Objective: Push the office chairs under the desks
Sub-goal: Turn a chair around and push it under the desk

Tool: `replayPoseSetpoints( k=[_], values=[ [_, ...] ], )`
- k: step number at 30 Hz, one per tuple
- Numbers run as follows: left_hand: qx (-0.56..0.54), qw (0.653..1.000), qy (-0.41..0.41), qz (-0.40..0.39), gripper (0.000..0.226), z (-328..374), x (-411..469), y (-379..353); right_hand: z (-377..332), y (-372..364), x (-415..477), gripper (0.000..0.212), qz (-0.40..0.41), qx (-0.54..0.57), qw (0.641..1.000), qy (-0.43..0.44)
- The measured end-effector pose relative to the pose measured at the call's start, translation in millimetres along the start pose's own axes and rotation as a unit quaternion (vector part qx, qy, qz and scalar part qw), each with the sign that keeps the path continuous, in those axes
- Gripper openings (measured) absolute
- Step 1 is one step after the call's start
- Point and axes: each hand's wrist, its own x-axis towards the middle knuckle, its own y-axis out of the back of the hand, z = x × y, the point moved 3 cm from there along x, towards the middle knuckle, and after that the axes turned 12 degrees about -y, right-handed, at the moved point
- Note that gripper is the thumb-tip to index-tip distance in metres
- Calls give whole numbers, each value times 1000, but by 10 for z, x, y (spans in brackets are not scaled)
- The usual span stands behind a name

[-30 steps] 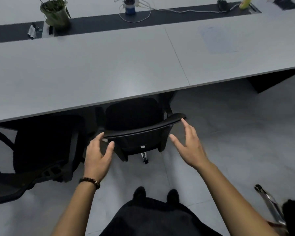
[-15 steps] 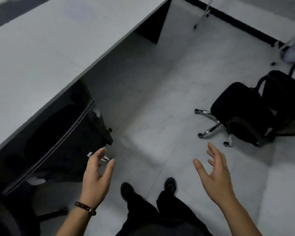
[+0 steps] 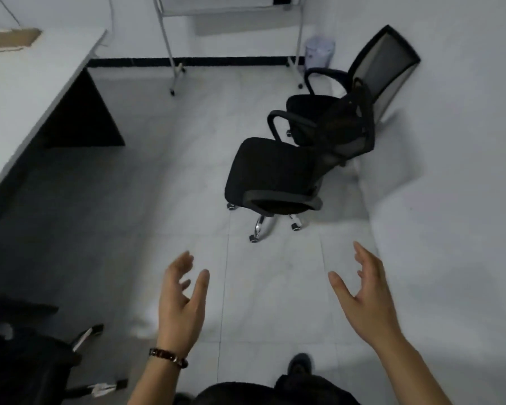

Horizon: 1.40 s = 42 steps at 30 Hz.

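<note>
Both hands were raised over the floor with nothing in them. The left hand [image 3: 181,305] had its grip wide, fingers spread and slightly curled, thumb apart, touching nothing; a dark beaded bracelet [image 3: 168,357] circled its wrist. The right hand [image 3: 365,299] was equally wide in its grip, palm turned inward, and empty.

Ahead of the hands, well apart from them, stood a black office chair [image 3: 275,173] with a padded fabric seat, curved armrests, a mesh back and a shiny chrome base on castors. Just behind it, touching or nearly so, a second office chair [image 3: 383,62] of the same kind stood close to the white wall. Both stood out on the open floor, well away from the grey worktop [image 3: 27,83] at the left, whose dark side panel reached down to the floor. A flat brown piece of cardboard [image 3: 12,39] lay on the worktop's far end.

A white metal frame on castors [image 3: 170,45] stood by the far wall. The floor [image 3: 158,185] was pale glossy tile with thin joints. At the lower left, part of another dark chair [image 3: 27,361] showed, blurred.
</note>
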Motion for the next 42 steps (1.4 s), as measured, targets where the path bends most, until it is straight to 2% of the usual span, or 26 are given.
replayPoseSetpoints(
  k=[4,8,14,18,23,27,31,34,38,42],
  values=[
    [-37,996,9,-78,42,492,-37,-1138,370,709,382,74,19,17,999,-33],
    [-39,990,-1,-136,38,869,201,-1841,586,1205,795,71,50,31,997,-40],
    [-10,985,-5,-173,35,842,835,-2795,1006,1513,1666,69,63,45,994,-74],
    [-4,985,20,-169,35,713,1320,-3537,1138,1721,2554,68,54,25,995,-76],
    [-8,986,40,-159,39,861,2223,-4408,798,2177,3949,68,21,-34,999,-33],
    [-18,991,16,-135,47,1245,3066,-4889,240,2437,5006,66,7,-59,998,29],
    [-16,993,7,-117,49,1459,3665,-5213,-170,2400,5814,66,-26,-45,997,61],
    [-10,995,33,-89,47,1377,3924,-5438,-310,2147,6355,64,-72,-63,992,87],
    [15,991,125,-46,47,1037,4033,-5817,-314,1649,7124,61,-155,-152,965,149],
    [30,970,240,-8,40,800,3976,-6227,-350,1230,7782,64,-218,-306,883,283]
  ],
)
